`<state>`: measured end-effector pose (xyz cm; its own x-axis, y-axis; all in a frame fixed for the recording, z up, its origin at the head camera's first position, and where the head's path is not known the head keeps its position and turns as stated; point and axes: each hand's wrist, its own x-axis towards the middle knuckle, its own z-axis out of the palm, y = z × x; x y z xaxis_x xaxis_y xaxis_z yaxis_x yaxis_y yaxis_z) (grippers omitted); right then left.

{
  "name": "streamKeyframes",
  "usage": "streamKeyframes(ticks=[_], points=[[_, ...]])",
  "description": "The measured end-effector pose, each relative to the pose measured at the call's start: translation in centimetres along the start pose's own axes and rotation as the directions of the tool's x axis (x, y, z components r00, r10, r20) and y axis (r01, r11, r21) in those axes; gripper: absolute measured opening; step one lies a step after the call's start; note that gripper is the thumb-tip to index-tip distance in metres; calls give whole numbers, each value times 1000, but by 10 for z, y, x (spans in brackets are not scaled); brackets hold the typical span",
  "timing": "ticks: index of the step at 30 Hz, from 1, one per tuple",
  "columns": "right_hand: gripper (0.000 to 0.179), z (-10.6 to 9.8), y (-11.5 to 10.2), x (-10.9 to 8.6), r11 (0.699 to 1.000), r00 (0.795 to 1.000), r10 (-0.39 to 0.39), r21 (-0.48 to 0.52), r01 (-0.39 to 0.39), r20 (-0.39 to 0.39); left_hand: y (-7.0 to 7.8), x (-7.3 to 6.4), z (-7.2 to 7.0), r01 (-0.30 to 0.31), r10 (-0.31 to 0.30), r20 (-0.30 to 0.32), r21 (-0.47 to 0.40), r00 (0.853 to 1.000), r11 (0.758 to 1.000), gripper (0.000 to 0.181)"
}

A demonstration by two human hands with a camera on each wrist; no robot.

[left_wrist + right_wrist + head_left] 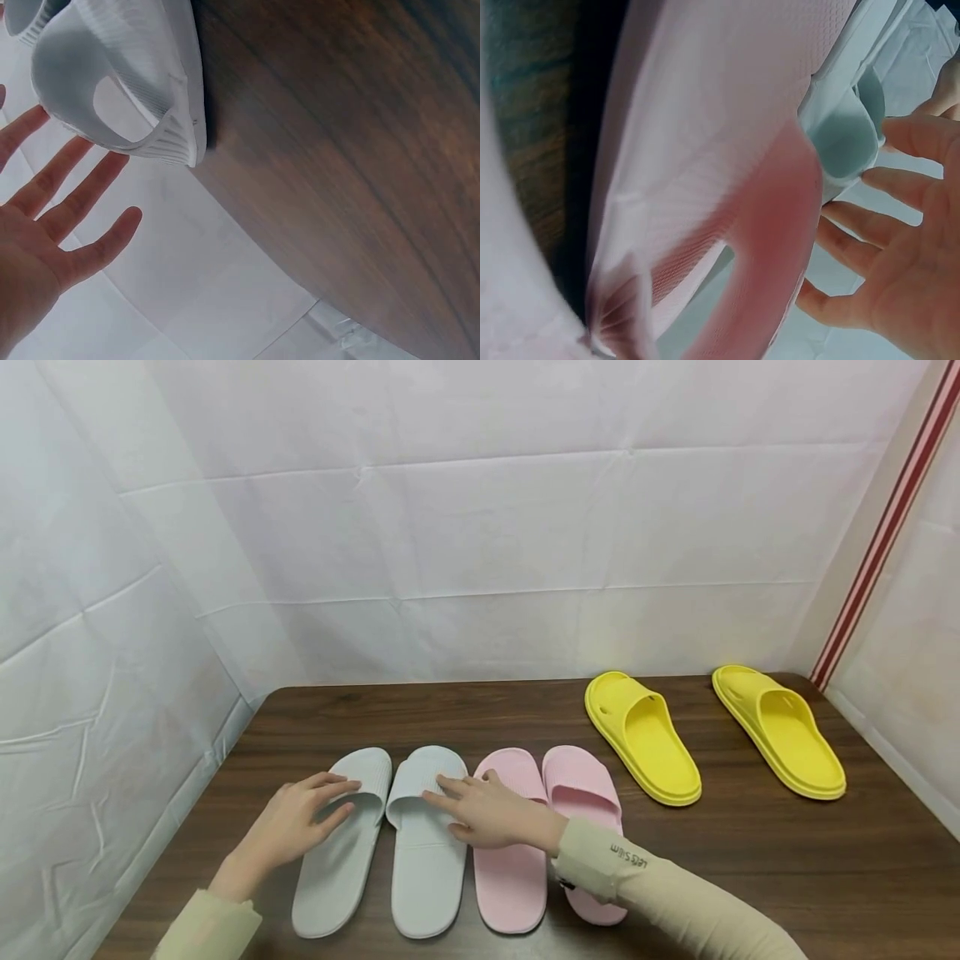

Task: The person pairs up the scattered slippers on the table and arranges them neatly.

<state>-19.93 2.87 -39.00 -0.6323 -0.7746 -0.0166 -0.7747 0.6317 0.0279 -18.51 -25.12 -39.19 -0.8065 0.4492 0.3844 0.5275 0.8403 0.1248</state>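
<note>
Two light grey slippers stand side by side on the table. My left hand (296, 818), fingers spread, is at the strap of the left grey slipper (333, 881). In the left wrist view its fingertips meet the edge of that slipper's strap (67, 90). Over the right grey slipper (427, 885) and the left pink slipper (512, 893) reaches my right hand (487, 810). Its fingers are extended toward the grey strap; whether they press it I cannot tell. The right pink slipper (581, 777) lies partly beneath my right wrist and sleeve.
A pair of yellow slippers sits farther back on the right, one yellow slipper (660, 752) apart from the other yellow slipper (798, 743). All rest on a dark wooden table (450, 710). White cloth (487, 527) hangs behind and at both sides.
</note>
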Motion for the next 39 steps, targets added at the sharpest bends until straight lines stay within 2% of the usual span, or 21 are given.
streamKeyframes(ticks=[11, 20, 28, 39], points=[[50, -4, 7, -11, 997, 1000, -6, 74, 6, 2, 4, 6, -3, -3, 3, 2, 60, 1000, 998, 22], [45, -10, 17, -27, 988, 1000, 1, 152, 2, -18, 13, 14, -6, -43, 47, -45, 66, 998, 997, 26], [46, -15, 34, -44, 975, 999, 42, 217, -42, 3, 26, 27, -6, -114, 120, -97, 67, 988, 991, 29], [43, -17, 54, -68, 967, 996, 80, 247, -68, -39, 52, 53, -2, -175, 177, -30, 67, 984, 982, 28]])
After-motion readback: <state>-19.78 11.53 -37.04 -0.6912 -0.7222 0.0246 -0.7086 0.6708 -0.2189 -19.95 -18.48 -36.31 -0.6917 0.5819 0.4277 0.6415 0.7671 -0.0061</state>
